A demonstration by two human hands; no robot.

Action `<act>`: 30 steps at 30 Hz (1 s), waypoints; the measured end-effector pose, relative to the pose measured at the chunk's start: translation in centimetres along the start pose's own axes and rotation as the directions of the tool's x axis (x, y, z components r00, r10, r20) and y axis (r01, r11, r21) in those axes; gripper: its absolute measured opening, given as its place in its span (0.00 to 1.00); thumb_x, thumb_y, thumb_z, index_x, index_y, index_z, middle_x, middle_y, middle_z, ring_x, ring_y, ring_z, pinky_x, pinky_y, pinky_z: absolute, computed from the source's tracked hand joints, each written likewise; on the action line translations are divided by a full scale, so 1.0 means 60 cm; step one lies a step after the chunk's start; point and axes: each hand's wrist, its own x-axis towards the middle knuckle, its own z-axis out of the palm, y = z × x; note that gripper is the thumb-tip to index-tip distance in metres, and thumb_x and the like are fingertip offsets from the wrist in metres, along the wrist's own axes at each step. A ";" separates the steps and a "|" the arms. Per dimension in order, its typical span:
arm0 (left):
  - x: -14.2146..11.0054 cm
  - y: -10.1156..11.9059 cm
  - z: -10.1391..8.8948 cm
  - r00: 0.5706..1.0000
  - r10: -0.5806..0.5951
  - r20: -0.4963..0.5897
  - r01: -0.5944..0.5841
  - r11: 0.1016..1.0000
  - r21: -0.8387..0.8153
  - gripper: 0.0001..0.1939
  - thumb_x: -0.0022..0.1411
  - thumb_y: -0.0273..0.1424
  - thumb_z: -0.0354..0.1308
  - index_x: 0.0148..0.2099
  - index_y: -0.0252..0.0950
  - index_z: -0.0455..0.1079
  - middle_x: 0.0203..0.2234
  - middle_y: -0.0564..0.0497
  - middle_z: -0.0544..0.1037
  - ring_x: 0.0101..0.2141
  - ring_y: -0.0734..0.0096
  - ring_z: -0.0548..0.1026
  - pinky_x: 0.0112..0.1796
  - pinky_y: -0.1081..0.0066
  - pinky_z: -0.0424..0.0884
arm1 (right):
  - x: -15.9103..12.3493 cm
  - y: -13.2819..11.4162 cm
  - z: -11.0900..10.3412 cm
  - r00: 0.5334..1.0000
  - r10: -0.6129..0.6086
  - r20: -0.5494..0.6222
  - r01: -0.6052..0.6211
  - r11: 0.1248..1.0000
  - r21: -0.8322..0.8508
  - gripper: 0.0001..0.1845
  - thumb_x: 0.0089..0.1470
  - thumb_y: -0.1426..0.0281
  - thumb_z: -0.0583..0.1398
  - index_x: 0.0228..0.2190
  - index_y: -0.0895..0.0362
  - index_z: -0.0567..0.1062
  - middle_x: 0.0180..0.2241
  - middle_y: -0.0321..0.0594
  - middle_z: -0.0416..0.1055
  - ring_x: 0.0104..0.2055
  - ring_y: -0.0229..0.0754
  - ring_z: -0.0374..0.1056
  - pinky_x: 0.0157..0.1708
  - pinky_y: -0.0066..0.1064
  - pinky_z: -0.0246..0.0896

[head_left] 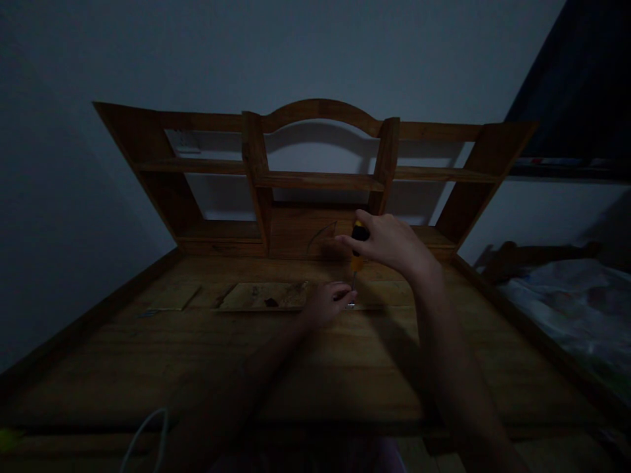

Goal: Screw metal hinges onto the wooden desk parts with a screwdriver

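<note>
A screwdriver [357, 263] with a yellow and black handle stands nearly upright, its shaft pointing down. My right hand [397, 243] is wrapped around the handle from above. Low by the shaft's tip, my left hand [324, 305] has its thumb and forefinger drawn together; what they pinch is too dark and small to make out. Right under the tip sits a small shiny metal piece, perhaps a hinge [350, 305], at the front edge of a long strip of board [382, 295] on the wooden desk top [315, 368].
A rough, stained patch of wood [261, 295] with a dark hole lies left of my hands. Farther left are a loose-looking panel [175, 297] and a small metal piece [146, 314]. A shelf unit [319, 180] rises behind. A white cable [163, 420] loops at the front left.
</note>
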 end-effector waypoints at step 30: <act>-0.001 0.003 0.000 1.000 0.016 -0.005 -0.016 1.000 0.023 0.17 0.71 0.41 0.55 0.40 0.35 0.79 0.36 0.48 0.82 0.36 0.67 0.79 0.39 0.71 0.72 | 0.002 0.013 -0.001 0.999 -0.036 0.007 0.036 0.998 0.047 0.21 0.65 0.52 0.56 0.42 0.57 0.75 0.35 0.47 0.79 0.39 0.53 0.75 0.36 0.37 0.62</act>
